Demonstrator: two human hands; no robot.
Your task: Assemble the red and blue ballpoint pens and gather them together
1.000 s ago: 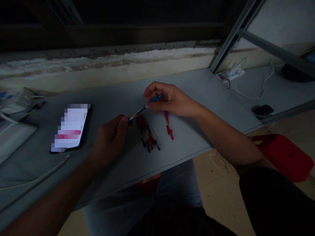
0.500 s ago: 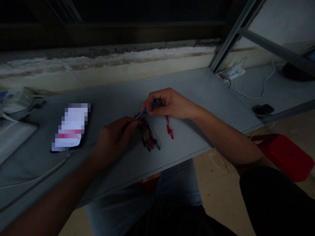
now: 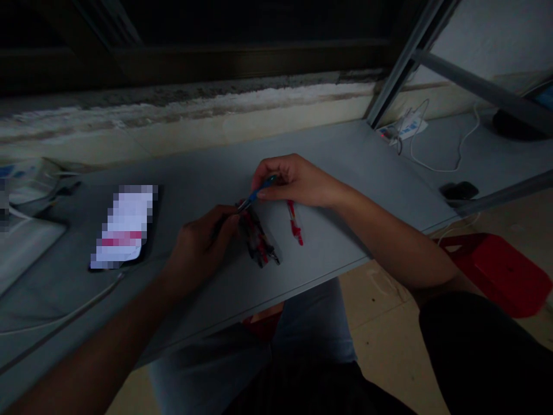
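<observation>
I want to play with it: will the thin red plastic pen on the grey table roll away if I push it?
The slim red plastic pen looks round, so it would probably roll if pushed across the smooth grey tabletop. Being so thin, it is probably light and fairly stiff, though the dim picture hides its details.

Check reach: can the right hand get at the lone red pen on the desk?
Probably yes. The right hand sits just above the red pen, and no object lies between them on the grey desk. It's holding a blue pen, though, so it would likely need to free its fingers first.
</observation>
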